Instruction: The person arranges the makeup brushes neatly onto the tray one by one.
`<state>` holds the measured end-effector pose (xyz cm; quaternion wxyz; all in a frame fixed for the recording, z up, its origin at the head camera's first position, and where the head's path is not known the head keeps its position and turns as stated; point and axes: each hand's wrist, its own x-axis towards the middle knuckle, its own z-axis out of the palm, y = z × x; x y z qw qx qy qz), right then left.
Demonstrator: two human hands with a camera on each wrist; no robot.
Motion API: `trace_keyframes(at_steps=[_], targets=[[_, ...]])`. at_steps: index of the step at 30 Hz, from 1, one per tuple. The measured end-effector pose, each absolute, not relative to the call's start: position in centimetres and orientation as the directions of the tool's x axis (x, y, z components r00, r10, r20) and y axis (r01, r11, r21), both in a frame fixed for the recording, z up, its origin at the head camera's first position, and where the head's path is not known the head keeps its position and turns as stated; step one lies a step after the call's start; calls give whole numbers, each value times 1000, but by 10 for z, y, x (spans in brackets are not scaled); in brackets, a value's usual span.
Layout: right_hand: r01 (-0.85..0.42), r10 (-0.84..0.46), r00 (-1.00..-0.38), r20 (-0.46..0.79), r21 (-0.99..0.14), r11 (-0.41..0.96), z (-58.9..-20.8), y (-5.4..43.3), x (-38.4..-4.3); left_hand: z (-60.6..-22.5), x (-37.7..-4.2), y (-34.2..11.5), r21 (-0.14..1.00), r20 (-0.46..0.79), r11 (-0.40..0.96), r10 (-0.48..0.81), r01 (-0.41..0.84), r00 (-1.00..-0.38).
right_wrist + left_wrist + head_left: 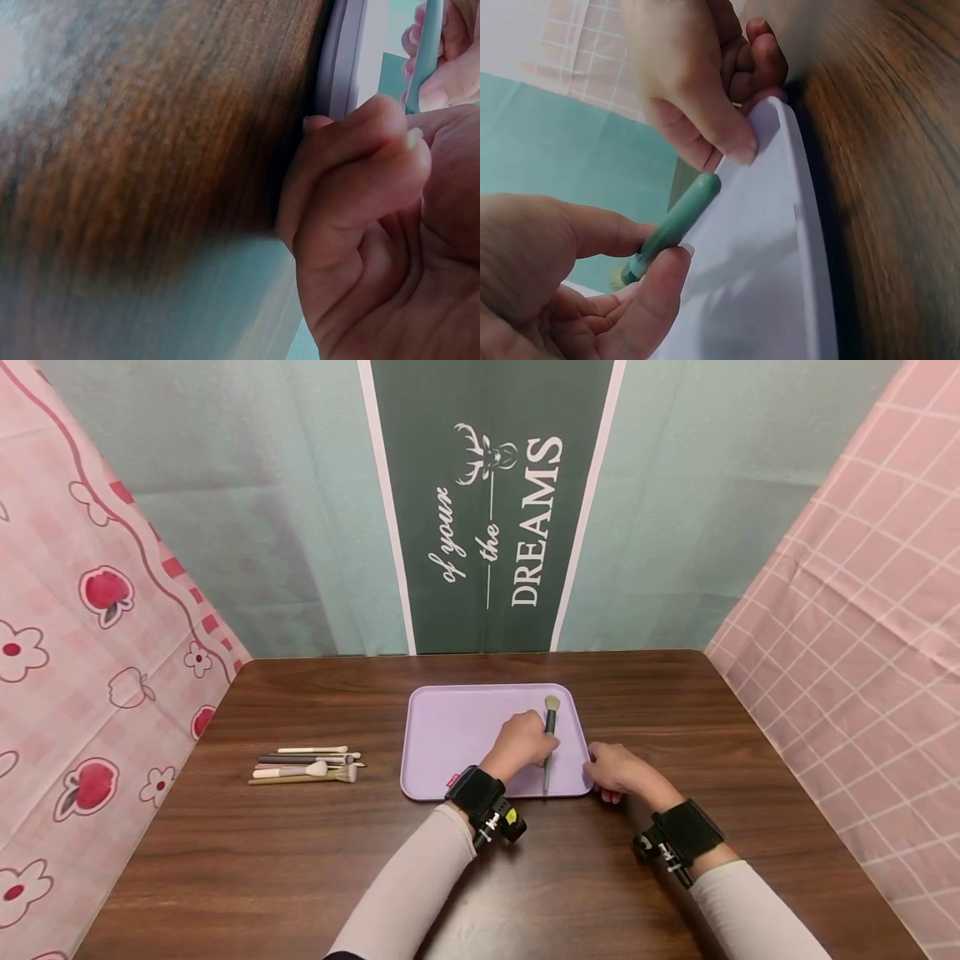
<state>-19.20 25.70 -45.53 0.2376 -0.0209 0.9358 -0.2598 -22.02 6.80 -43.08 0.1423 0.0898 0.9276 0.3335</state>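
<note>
"Pinching a slim green makeup brush with a pale, rounded tuft, a person's left grip holds the handle between thumb and fingers over a flat, lilac rectangular tray with a low rim."

"And the other side?"

"To the right of the left grip, beyond the brush, the right grip pinches the tray's near right corner, its thumb over the rim and its fingers curled outside."

"Does the brush touch the tray?"

"Just below the left grip, the butt of the handle appears raised off the tray; whether the tuft, on the far side of that grip, makes contact, one cannot tell."

"How is this best handled?"

"It looks like a careful setting-down. Best to lower the handle level, in line with the tray's short side, with no weight on the bristles, and to part thumb and fingers only once it lies flat, or it may roll. A steady right grip should stop the tray sliding."

"Anything else in frame?"

"Well to the left of the left grip, a loose cluster of slim brushes with white, dark and tan handles lies on the dark brown, wood-grained worktop."
</note>
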Motion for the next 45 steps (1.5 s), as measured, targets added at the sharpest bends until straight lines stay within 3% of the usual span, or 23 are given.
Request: trace_keyframes(at_steps=[13, 23, 32, 45], targets=[[95, -154, -884, -440, -493, 865, -454, 256, -191, -439, -233, 86, 626, -281, 780, 222, -2, -934], [97, -152, -888, -434, -500, 861, -453, 256, -193, -440, -241, 99, 614, -240, 788, 224, 31, -944], [101, -148, -885, -442, -491, 865, -454, 255, -194, -447, -245, 104, 573, -297, 817, 143, -57, -944], [99, -152, -884, -442, -495, 863, -455, 255, -194, -447, -246, 110, 551, -271, 835, 162, -15, -949]])
